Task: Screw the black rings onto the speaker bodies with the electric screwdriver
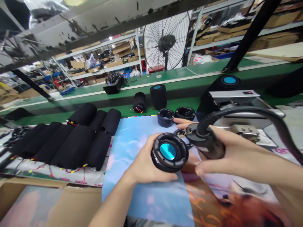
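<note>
My left hand (148, 162) is wrapped round a black cylindrical speaker (169, 153), whose ring-shaped end with a shiny blue disc faces up toward me. Just to its right, my right hand (233, 154) grips a black corded electric screwdriver (208, 145) by the body. Its thick cable (251, 110) arches over to the right edge, and its tip is hidden from view. Behind the speaker stand two black rings (165, 117) (185, 113). All this is above a blue and pink printed sheet (142, 195).
Several black fabric-covered cylinders (71, 146) with thin coloured wires lie at left. Two more cylinders (158, 97) (139, 102) stand behind the sheet. A metal device (243, 104) with a red switch sits at right. An open cardboard box (73, 201) is at lower left, a fan (166, 42) farther back.
</note>
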Demonstrator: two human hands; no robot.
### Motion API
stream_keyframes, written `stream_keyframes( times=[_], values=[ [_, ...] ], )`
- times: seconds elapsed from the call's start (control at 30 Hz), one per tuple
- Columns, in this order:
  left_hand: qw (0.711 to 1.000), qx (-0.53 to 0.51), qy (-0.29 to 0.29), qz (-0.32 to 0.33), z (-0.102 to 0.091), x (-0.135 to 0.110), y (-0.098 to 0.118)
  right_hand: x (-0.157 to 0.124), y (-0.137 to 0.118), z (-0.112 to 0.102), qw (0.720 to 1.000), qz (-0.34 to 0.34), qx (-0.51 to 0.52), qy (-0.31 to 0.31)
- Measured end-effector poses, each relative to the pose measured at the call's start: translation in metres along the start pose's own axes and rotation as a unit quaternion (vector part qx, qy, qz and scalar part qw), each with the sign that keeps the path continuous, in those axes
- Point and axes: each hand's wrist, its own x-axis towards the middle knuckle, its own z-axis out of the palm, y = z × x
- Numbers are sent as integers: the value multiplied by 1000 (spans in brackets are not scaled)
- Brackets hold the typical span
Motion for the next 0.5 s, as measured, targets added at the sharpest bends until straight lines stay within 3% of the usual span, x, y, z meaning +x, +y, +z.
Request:
stream_keyframes(
  times=[0.1,0.17,0.3,0.4,0.5],
  values=[
    [1000,-3,-27,10,-6,4,-2,10,-1,3,992,-14,71,-102],
    [999,0,-33,20,-8,5,-3,10,-4,9,991,-13,80,-104],
    [997,39,-54,34,-9,3,2,0,-4,18,992,11,117,-37],
    [990,116,-70,44,-13,1,9,-9,-1,25,993,22,109,47],
    [980,178,-87,32,-17,-1,13,-13,-4,34,991,-17,83,106]
  ],
)
